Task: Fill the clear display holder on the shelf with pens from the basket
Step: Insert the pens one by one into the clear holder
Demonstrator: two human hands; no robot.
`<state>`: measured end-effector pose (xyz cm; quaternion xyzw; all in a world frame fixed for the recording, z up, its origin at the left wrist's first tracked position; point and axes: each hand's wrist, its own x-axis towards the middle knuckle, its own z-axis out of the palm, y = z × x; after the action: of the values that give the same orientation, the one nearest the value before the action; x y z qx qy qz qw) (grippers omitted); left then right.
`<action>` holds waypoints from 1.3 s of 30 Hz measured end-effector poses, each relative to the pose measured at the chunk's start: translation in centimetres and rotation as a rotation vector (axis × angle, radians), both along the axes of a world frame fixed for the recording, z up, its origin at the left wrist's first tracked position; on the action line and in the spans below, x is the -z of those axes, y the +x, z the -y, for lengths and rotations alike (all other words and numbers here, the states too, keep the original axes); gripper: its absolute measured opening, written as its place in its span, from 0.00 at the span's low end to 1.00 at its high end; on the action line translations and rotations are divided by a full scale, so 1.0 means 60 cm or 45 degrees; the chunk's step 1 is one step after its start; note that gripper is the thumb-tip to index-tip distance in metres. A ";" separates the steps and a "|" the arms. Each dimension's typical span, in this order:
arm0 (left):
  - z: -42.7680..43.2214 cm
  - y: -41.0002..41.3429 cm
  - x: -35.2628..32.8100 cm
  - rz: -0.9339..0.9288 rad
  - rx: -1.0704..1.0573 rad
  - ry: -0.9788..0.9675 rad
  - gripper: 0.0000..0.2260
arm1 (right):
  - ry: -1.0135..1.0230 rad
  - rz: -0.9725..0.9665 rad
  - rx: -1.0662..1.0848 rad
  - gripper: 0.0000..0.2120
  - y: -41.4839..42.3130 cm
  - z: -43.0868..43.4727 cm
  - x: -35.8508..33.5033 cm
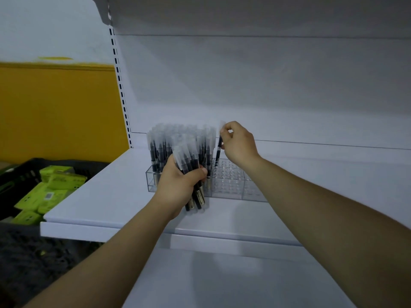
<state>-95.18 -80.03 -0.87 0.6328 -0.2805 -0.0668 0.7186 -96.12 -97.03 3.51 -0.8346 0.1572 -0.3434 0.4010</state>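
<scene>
L hand [178, 185] is gripping a pen bundle [191, 174] w/ curled fingers; R hand [238, 143] is pinching one pen [219, 150] upright over the clear holder [231, 183] on the shelf [100, 196].

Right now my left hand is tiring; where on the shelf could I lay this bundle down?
Bare shelf right of the holder, and left of it to the shelf's edge. Crowded: the holder's left half, packed with pens.

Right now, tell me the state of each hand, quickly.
Left hand: closed around a bundle of pens.
Right hand: pinching a single pen upright over the clear display holder.
</scene>
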 end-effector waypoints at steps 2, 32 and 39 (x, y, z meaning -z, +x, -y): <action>-0.001 0.000 0.000 0.008 0.009 -0.002 0.14 | 0.006 -0.038 0.007 0.09 0.004 -0.002 -0.001; 0.013 -0.004 -0.012 -0.048 -0.079 0.006 0.14 | -0.097 0.083 -0.214 0.08 -0.088 -0.058 -0.020; -0.003 0.005 -0.008 -0.181 -0.126 -0.036 0.08 | 0.218 0.454 0.012 0.06 -0.075 -0.020 -0.054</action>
<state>-94.86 -79.83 -0.40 0.6294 -0.1982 -0.0721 0.7479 -100.61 -95.86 6.75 -0.7228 0.1163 -0.4729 0.4903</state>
